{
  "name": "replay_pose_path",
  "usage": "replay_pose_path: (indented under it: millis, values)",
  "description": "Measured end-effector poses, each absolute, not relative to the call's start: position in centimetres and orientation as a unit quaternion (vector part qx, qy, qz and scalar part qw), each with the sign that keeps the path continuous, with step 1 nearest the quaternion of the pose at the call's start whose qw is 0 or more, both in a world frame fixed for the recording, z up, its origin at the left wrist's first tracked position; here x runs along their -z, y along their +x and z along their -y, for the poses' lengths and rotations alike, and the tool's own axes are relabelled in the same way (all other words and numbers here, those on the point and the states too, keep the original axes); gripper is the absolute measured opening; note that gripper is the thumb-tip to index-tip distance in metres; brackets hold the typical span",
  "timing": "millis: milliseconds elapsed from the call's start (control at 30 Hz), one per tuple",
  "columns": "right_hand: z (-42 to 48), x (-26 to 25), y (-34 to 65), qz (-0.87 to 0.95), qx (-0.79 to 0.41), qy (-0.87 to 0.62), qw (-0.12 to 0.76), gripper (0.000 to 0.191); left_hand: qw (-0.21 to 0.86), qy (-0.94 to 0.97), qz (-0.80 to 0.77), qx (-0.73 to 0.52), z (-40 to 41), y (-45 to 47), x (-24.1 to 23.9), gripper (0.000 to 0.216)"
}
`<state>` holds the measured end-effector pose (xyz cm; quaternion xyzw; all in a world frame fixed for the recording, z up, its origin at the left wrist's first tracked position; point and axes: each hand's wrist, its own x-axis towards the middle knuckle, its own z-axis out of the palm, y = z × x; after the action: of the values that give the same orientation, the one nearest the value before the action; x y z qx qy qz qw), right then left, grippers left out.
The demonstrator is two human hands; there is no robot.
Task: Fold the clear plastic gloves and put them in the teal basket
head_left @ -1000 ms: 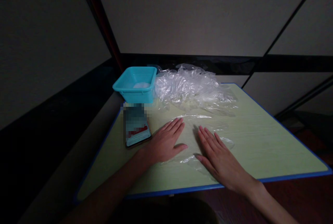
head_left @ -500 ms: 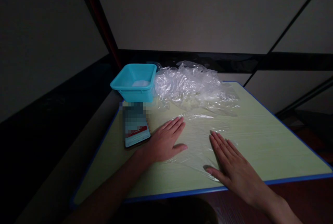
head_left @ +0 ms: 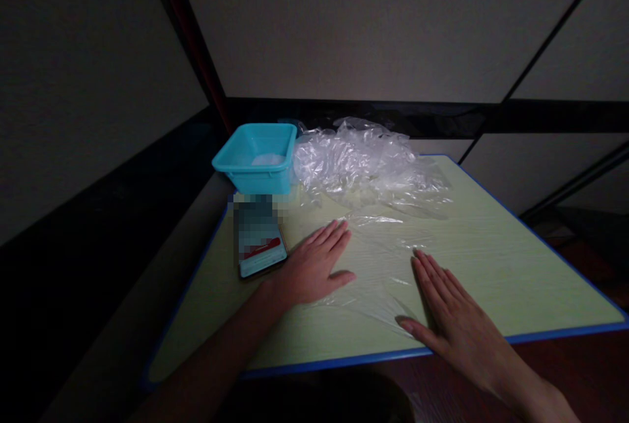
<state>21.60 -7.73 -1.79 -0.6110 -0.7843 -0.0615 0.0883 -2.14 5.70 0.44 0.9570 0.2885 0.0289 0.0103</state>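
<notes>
Clear plastic film lies flat between left hand and right hand, apparently running under the left fingers. Left: palm down, fingers extended, thumb spread, gripping nothing. Right: likewise flat, fingers together, thumb apart. Film judged very light, limp, slippery, easily creased or torn; best pinched at the near edge beside the right thumb. Crumpled plastic heap sits beyond the left fingertips

room corner: panelled walls, table
</notes>
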Motion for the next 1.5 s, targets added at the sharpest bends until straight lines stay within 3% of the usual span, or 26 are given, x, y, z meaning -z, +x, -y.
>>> replay_pose_path:
  millis: [400,733,1033,1500]
  values:
    - [8.1,1.8,21.8,0.783,0.067,-0.612,0.084,0.09,0.013,0.952,-0.305,-0.023,-5.9,-2.2,-0.2,0.075]
    - [8.0,1.9,21.8,0.786,0.075,-0.608,0.084,0.092,0.027,0.972,-0.224,-0.066,-2.3,3.9,-5.0,0.068]
    - [7.9,2.2,21.8,0.791,0.086,-0.599,0.089,0.09,0.052,0.973,-0.211,-0.075,-1.0,6.5,-0.2,0.065]
    - [8.0,1.9,21.8,0.782,0.072,-0.614,0.083,0.09,0.025,0.96,-0.278,-0.027,-5.1,0.3,-0.5,0.064]
